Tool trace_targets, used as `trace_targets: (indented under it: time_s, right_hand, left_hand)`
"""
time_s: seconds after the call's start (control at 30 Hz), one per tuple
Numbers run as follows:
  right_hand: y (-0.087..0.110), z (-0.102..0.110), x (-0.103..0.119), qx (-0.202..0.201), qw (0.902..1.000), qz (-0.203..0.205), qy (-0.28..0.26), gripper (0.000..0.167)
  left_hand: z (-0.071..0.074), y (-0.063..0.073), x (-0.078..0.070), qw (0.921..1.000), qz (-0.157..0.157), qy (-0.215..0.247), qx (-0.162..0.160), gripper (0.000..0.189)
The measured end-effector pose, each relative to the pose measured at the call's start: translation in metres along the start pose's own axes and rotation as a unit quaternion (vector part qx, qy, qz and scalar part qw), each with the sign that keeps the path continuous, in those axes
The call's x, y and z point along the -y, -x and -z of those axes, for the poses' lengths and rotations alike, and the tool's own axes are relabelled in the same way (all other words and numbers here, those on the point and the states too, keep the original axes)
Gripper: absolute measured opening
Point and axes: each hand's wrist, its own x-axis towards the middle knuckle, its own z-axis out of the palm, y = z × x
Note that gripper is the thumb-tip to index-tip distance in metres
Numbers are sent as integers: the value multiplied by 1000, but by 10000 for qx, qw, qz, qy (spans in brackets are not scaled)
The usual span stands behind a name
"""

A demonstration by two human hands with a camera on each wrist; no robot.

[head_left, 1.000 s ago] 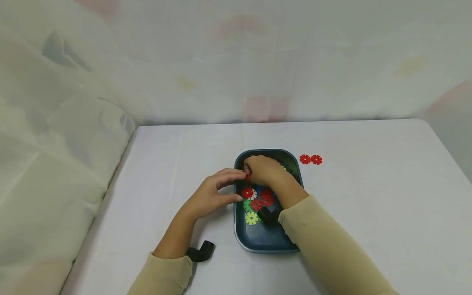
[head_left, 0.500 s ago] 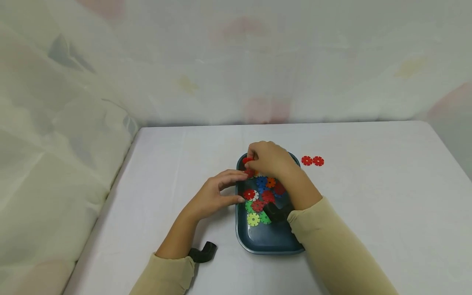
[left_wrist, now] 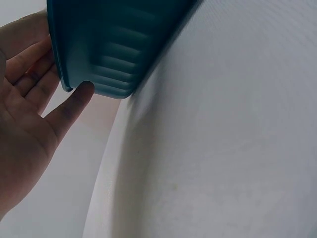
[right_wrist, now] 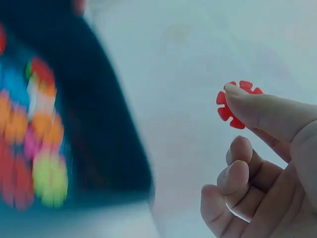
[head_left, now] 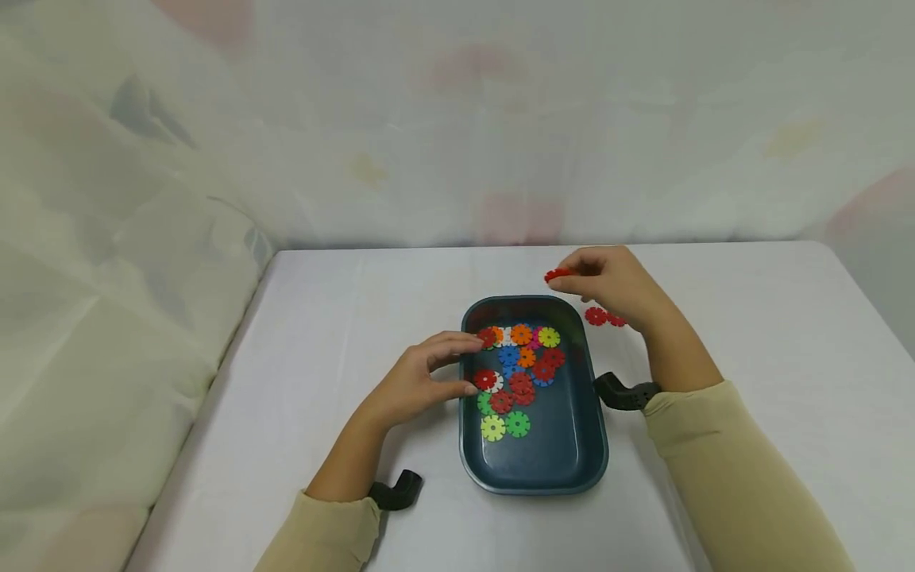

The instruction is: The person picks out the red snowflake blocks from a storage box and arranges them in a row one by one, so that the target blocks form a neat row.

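In the head view, my right hand (head_left: pixel 615 287) is raised beyond the tray's far right corner, pinching a red notched plastic disc (head_left: pixel 556 275). The right wrist view shows that red disc (right_wrist: pixel 228 113) between thumb and forefinger, the other fingers loosely curled. Two red discs (head_left: pixel 596 316) lie side by side on the table below this hand, one partly hidden. My left hand (head_left: pixel 422 380) rests at the left rim of the dark blue tray (head_left: pixel 532 473), fingers fairly straight over the edge. In the left wrist view the thumb (left_wrist: pixel 74 106) is against the tray's outer side (left_wrist: pixel 106 54).
Inside the tray several notched discs in red, orange, blue, white, pink, yellow and green (head_left: pixel 518 424) lie flat, mostly at its far and left parts. A white cloth covers the table (head_left: pixel 715 342). Patterned fabric (head_left: pixel 457 119) hangs behind and at the left. Black wrist cameras (head_left: pixel 625 392) sit on both wrists.
My right hand has come up out of the tray with a red disc and swung right, over the table near the two red discs. The left hand stays at the rim.
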Motion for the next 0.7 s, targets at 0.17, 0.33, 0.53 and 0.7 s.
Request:
trace_targets:
  time_s: [0.17, 0.33, 0.53, 0.7]
  right_hand:
    - [13, 22, -41, -207, 9983, -526, 155, 44]
    - [31, 30, -73, -630, 9931, -964, -227, 50]
    - [43, 26, -95, -1067, 9845, -1239, -638, 55]
    - [48, 24, -105, -1329, 9804, -1322, -604, 54]
  left_hand:
    - [0, -2, 1, 10000, -49, 19, 67, 54]
    - [0, -4, 2, 9999, -100, 18, 105, 54]
    - [0, -3, 4, 9999, -86, -32, 52, 55]
    - [1, -2, 4, 9999, -55, -60, 71, 55]
